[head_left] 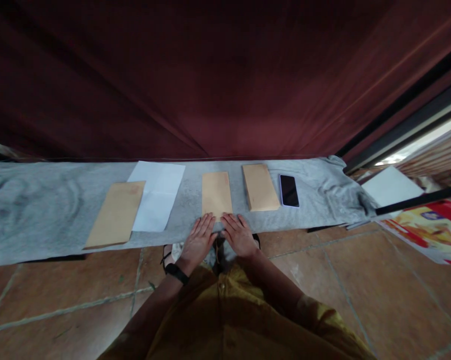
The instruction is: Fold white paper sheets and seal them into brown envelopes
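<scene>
My left hand (199, 239) and my right hand (239, 233) lie flat side by side on the grey cloth (41, 200), fingers stretched out and apart. Their fingertips touch the near edge of a brown envelope (216, 194) lying lengthwise in the middle. Neither hand holds anything. A black band sits on my left wrist. To the left lie a larger brown envelope (116, 214) and a white sheet of paper (158, 195), partly overlapping. To the right lies a stack of brown envelopes (260, 187), with a black phone (289, 190) beside it.
A dark red curtain (210, 75) hangs behind the cloth. The floor has brown tiles (360, 290). At the right are a white sheet (390, 186), a black bar (420, 202) and a colourful printed sheet (431, 227). The cloth bunches at its right end.
</scene>
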Demonstrator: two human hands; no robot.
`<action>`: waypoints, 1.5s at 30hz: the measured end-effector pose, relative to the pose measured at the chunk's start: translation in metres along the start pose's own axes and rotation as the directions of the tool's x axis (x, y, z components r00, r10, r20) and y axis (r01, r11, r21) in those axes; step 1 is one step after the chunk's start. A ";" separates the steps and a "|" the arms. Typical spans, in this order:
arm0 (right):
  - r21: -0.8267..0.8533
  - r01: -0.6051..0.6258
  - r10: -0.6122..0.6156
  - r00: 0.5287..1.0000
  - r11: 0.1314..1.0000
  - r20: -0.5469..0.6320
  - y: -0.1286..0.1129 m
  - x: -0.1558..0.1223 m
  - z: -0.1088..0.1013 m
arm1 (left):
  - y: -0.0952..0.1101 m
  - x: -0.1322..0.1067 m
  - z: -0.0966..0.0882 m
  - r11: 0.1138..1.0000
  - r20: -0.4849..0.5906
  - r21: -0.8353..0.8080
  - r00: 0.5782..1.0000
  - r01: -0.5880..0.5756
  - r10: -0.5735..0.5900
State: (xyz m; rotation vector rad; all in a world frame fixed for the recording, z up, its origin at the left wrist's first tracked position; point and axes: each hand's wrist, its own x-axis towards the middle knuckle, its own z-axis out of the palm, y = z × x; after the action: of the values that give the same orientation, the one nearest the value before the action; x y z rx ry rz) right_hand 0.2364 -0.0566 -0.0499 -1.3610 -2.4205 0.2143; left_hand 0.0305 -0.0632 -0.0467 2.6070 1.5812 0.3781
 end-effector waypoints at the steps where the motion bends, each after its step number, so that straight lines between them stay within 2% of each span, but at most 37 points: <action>1: 0.002 -0.005 0.005 1.000 1.000 0.000 -0.002 0.002 -0.001 | 0.000 -0.002 0.001 1.000 0.001 0.005 1.000 -0.001 0.001; 8: 0.043 0.055 -0.056 0.998 0.998 0.014 -0.022 0.022 -0.002 | 0.000 -0.001 0.007 0.999 -0.010 0.034 1.000 0.001 -0.001; 12: 0.047 0.058 -0.059 0.998 0.997 0.010 -0.026 0.020 0.002 | 0.000 -0.002 0.007 0.999 0.007 0.044 1.000 0.001 -0.001; 26: -0.058 0.027 -0.026 1.000 0.998 0.015 -0.006 -0.001 0.010 | -0.001 -0.004 0.009 0.998 -0.047 0.052 0.998 -0.032 0.034; 45: -0.093 -0.051 0.052 0.999 0.994 0.012 0.015 -0.016 -0.008 | 0.000 -0.005 0.011 0.998 -0.082 0.056 0.996 -0.024 0.028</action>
State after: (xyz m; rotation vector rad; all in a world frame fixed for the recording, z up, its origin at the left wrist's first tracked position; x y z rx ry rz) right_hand 0.2592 -0.0630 -0.0503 -1.4677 -2.4367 0.1260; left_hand 0.0304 -0.0669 -0.0581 2.6885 1.6062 0.4570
